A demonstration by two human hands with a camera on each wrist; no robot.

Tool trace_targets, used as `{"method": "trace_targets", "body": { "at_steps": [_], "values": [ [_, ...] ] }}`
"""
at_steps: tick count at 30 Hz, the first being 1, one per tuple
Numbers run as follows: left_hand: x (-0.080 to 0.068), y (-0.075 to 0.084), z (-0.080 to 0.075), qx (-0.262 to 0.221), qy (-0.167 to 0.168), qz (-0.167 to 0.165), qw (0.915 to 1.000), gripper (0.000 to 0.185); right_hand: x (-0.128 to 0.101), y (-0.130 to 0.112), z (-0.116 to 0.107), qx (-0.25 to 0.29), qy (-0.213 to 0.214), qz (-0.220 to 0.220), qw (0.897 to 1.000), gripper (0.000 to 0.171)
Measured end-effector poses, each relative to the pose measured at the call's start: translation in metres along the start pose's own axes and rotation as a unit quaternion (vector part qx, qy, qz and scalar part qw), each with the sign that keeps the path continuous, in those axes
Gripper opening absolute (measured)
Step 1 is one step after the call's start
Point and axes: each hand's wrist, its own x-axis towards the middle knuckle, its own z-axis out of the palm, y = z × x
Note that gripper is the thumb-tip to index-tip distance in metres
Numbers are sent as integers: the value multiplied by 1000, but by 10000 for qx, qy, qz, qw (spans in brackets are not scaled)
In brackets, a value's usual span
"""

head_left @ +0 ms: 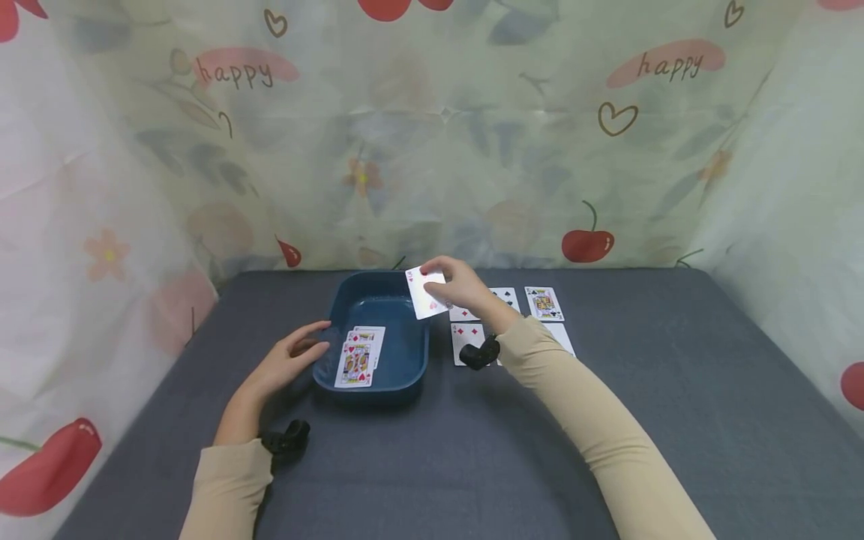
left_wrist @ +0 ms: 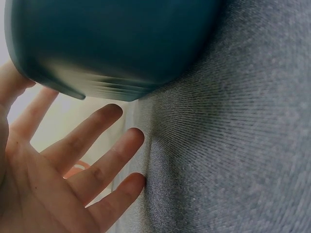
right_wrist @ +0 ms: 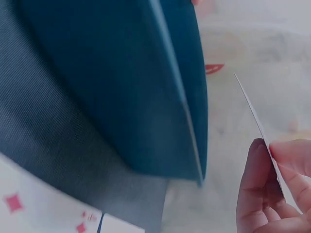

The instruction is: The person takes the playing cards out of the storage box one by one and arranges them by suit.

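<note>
My right hand [head_left: 462, 285] pinches a playing card [head_left: 424, 294] with red hearts between thumb and fingers, held over the right rim of a dark blue bin [head_left: 405, 375]. In the right wrist view this card [right_wrist: 255, 114] shows edge-on, above the rim. My left hand [head_left: 286, 364] is at the bin's left side, thumb and fingertips right at the rim. Its other fingers [left_wrist: 104, 167] spread loosely beside the bin wall in the left wrist view. Inside the bin lie several overlapping cards [head_left: 355, 365], a king of hearts on top.
Right of the bin, face-up cards lie in two rows on the grey cloth, among them a king of clubs [head_left: 544, 304] and a diamond card [head_left: 466, 337]. My right forearm hides part of them. A printed curtain [head_left: 445, 165] hangs behind the table.
</note>
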Motion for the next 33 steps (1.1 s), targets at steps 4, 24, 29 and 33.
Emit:
{"method": "trace_targets", "body": {
  "at_steps": [4,24,29,33],
  "values": [
    [0,0,0,-14,-5,-9,10000,57,-7,9,-10,15,-9,76,10000,30],
    [-1,1,0,34,-50,-50,10000,59,-40,60,-68,-311,564,1154,9912,39],
    [-1,1,-1,80,-76,-90,9999,59,-47,77,-85,-190,756,1391,9872,44],
    [0,1,-1,90,-86,-87,9999,59,-53,92,-99,-72,932,1423,9854,46]
  ]
}}
